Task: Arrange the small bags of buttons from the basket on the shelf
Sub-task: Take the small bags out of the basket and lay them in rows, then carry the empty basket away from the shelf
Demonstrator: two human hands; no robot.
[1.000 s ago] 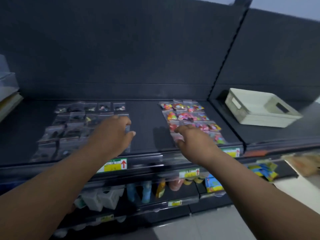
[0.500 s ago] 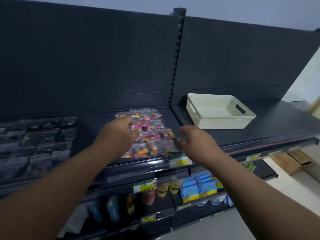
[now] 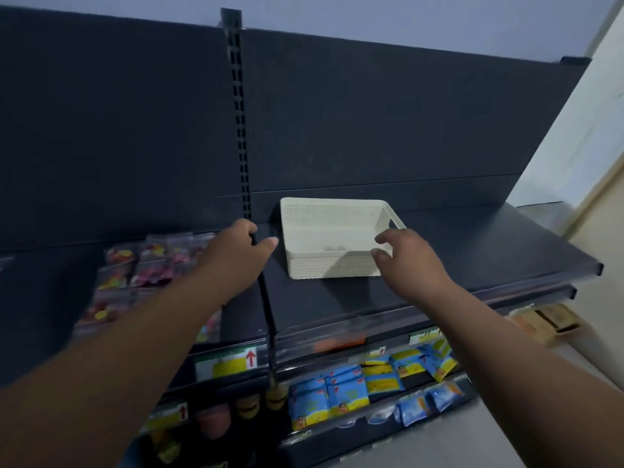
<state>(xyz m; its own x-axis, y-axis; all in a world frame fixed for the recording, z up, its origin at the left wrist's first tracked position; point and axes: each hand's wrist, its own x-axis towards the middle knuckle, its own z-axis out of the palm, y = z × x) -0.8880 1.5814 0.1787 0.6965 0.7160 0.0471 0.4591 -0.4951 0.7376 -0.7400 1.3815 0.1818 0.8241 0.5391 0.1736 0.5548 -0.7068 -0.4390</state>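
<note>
Change: since half a second ago the view has swung right, so the basket now sits mid-frame and the colourful bags have slid off to the left; both hands have travelled with it, from over the bags to either side of the basket.
Lower shelves: blue and yellow packets [image 3: 344,390] lie below the front edge, behind yellow price labels [image 3: 229,363].
Left hand [image 3: 236,258]: held over the dark shelf [image 3: 472,251] just left of the basket, empty, fingers [image 3: 266,243] loosely curled and a little apart, thumb pointing at the basket's left wall without touching it.
Right hand [image 3: 412,261]: at the basket's near right corner, empty, fingers [image 3: 388,236] spread and hooked over the rim area; whether they touch the rim cannot be told.
Bags of buttons [image 3: 148,265]: clear small bags with red, pink and yellow buttons, lying flat in rows on the left shelf section, blurred, partly hidden by the left forearm.
Basket [image 3: 324,265]: white, perforated, rectangular, standing on the right shelf section near the back panel; a faint dark smudge on its floor, too unclear to name.
</note>
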